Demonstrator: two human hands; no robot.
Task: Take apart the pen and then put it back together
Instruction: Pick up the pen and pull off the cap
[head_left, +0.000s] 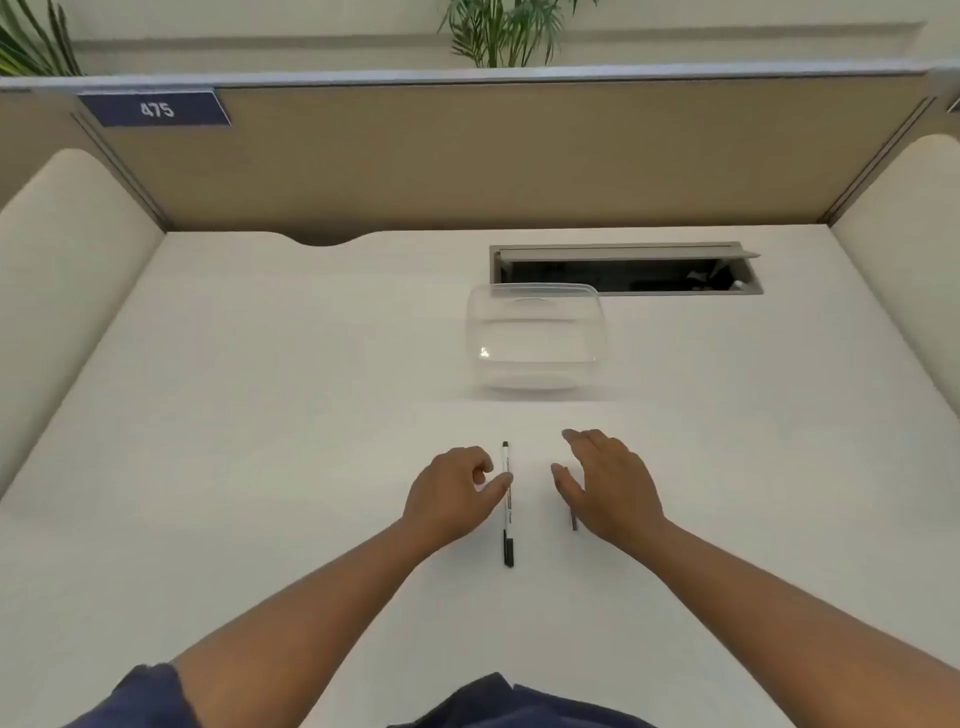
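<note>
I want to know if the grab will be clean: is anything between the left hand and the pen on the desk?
Nothing visible is in the way. The left hand is right beside the pen, its thumb at the barrel. The clear container sits farther back on the desk, out of the path.

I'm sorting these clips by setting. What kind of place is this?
Most likely an office cubicle desk. A tan partition bearing a numbered sign, 475, walls in a white desk, which has a cable hatch set into it.
</note>
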